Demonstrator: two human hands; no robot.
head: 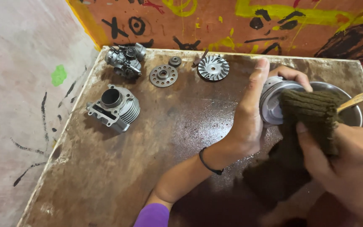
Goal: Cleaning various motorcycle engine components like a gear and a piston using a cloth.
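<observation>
Stained brown worktable (pixel 148 159) against a painted wall. Left hand (pixel 248 117) grips a silver piston (pixel 274 103); right hand (pixel 349 168) presses a dark knitted cloth (pixel 311 113) on it, possibly over a metal bowl (pixel 351 111). Cylinder (pixel 116 107), carburettor (pixel 127 59), gears (pixel 163 75) lie well apart.

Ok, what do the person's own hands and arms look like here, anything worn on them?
Both hands are bare, no gloves. The left hand has a thin black band around the wrist, and a purple sleeve shows at the frame's bottom edge, leaving the forearm uncovered. The right hand shows no ring, band or sleeve in view; its forearm is cut off by the frame.
</observation>
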